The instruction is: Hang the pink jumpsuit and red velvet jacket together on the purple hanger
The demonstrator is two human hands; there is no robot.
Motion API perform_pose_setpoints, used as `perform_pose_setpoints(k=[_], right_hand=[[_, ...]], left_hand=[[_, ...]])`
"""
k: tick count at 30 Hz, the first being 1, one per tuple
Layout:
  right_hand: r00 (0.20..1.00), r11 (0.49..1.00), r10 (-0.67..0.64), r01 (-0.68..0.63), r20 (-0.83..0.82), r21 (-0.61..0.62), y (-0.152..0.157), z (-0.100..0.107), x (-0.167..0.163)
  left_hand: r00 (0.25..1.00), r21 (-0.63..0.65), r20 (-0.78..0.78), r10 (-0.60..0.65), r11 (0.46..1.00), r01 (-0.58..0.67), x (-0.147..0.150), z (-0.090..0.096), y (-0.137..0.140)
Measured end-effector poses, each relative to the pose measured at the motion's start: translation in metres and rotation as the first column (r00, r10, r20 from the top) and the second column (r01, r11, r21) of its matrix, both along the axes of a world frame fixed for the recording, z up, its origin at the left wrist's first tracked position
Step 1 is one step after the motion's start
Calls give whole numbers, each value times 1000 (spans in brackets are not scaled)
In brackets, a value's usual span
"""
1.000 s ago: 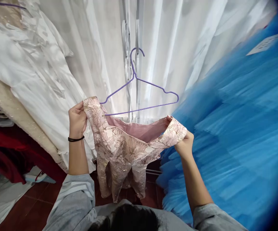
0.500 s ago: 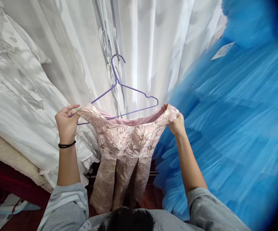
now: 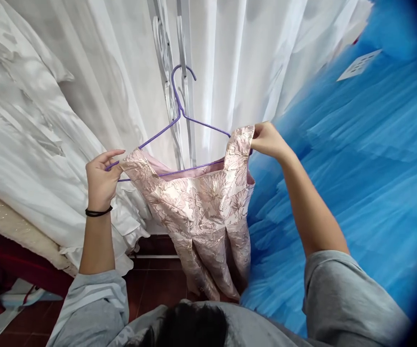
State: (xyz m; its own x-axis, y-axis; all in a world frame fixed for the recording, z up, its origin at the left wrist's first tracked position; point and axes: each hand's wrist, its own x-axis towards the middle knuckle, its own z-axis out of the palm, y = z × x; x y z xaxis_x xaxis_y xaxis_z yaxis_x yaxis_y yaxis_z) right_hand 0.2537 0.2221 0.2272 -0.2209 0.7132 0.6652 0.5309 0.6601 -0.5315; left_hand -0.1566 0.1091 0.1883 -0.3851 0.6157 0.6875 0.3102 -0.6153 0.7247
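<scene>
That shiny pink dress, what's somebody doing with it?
A person is holding the pink dress up by its shoulders, with a purple hanger at its neck opening. The left hand pinches one shoulder, where an end of the hanger pokes out. The right hand grips the other shoulder, which hides the hanger's other end. There's a fluffy blue garment on the right and white clothes on the left.
</scene>
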Motion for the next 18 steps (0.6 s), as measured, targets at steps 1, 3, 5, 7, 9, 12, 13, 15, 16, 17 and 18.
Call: perform_pose_setpoints(k=[1, 3, 5, 7, 9, 12, 13, 15, 16, 17, 18], right_hand=[[998, 1000, -16, 17, 59, -10, -1, 2, -1], [985, 999, -40, 42, 168, -12, -4, 6, -1], [959, 999, -34, 40, 281, -17, -4, 8, 1], [904, 997, 3, 29, 427, -69, -4, 10, 5], [845, 989, 45, 38, 532, -145, -3, 11, 8], [836, 972, 44, 92, 547, -218, -4, 9, 11], [847, 970, 41, 93, 529, -224, -5, 7, 11], [874, 978, 68, 37, 482, -206, -8, 3, 15], [885, 982, 99, -12, 456, -190, -10, 1, 17], [893, 981, 138, -64, 428, -184, -14, 0, 19], [899, 974, 183, -111, 398, -196, -17, -1, 21]], left_hand=[[1000, -7, -7, -5, 1000, 5, 0, -1, 3], [1000, -20, 5, -15, 1000, 15, -2, -3, 11], [999, -40, 51, -14, 999, 16, -5, -4, 21], [996, -69, 87, 17, 998, -11, -9, -5, 31], [994, -87, 94, 49, 995, -41, -13, -5, 39], [996, -63, 77, 32, 998, -27, -19, -9, 47], [997, -59, 76, 2, 998, 2, -21, -11, 48], [993, -90, 91, -72, 993, 80, -26, -13, 47], [989, -117, 107, -102, 986, 115, -27, -14, 45], [985, -145, 119, -124, 979, 141, -29, -13, 43], [983, -165, 121, -141, 973, 160, -29, -12, 40]])
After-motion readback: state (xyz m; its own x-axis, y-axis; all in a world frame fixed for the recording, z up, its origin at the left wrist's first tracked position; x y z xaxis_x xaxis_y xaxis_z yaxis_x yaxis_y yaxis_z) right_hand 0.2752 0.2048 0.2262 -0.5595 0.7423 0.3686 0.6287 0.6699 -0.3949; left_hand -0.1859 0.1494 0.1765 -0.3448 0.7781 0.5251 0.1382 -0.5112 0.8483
